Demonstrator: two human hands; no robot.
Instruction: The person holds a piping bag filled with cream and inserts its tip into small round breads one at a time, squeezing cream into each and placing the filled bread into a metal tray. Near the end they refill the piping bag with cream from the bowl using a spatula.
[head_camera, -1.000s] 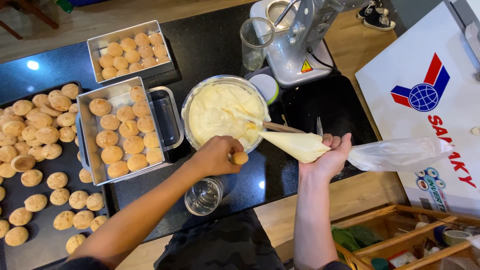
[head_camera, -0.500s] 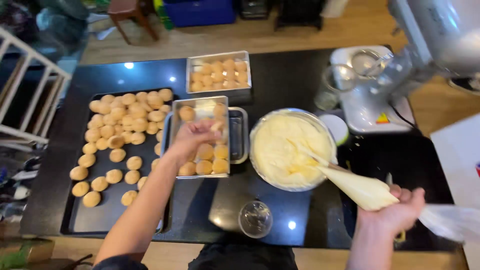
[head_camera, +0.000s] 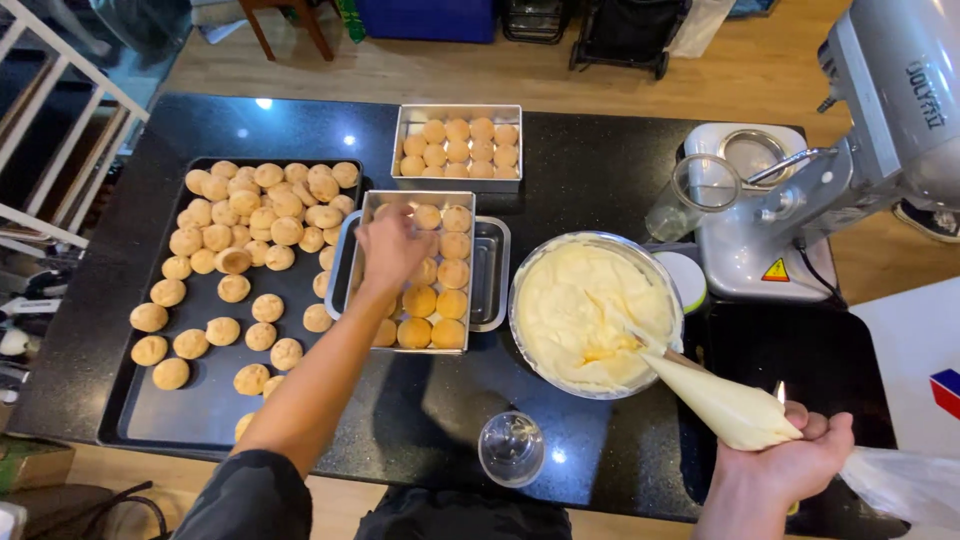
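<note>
A black counter (head_camera: 600, 150) is carrying everything. On its left side a dark baking sheet (head_camera: 200, 410) is lying, covered with loose golden puffs (head_camera: 250, 240). At the right edge a stand mixer (head_camera: 850, 170) is standing on its white base. Near the middle a steel bowl (head_camera: 597, 313) of pale cream is sitting, and just left of it a metal tin (head_camera: 440, 300) of puffs is resting on top of a second, wider tin. Behind that, a smaller tin (head_camera: 458, 146) is holding neat rows of puffs. A clear glass (head_camera: 511, 448) is standing near the front edge.

The right hand (head_camera: 790, 460) is holding a cream-filled piping bag (head_camera: 720, 405), its grip clamped around the bag's wide end, while the tip is pointing into the bowl, at the cream. The left hand (head_camera: 392, 245) is reaching over the front tin, fingers curled down onto the puffs there; whether its grip is closed on one, I cannot tell.
</note>
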